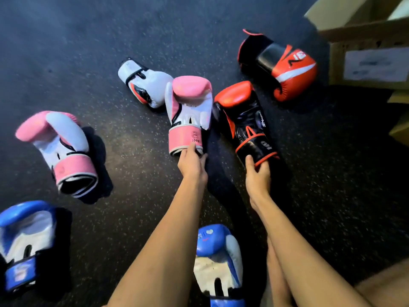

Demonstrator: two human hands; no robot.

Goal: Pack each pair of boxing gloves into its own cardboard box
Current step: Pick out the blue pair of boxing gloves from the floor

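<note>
Boxing gloves (189, 107): seven, on floor (132, 156).

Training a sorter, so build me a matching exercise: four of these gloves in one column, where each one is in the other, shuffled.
Gloves:
1. centre pink glove
2. black-red glove
3. striped red glove
4. white glove

Places:
A. on the floor next to the box
B. cuff in the grip of the right hand
C. on the floor just left of the centre pink glove
D. cuff in the grip of the left hand

Pairs: 1-D, 2-B, 3-A, 4-C.
</note>
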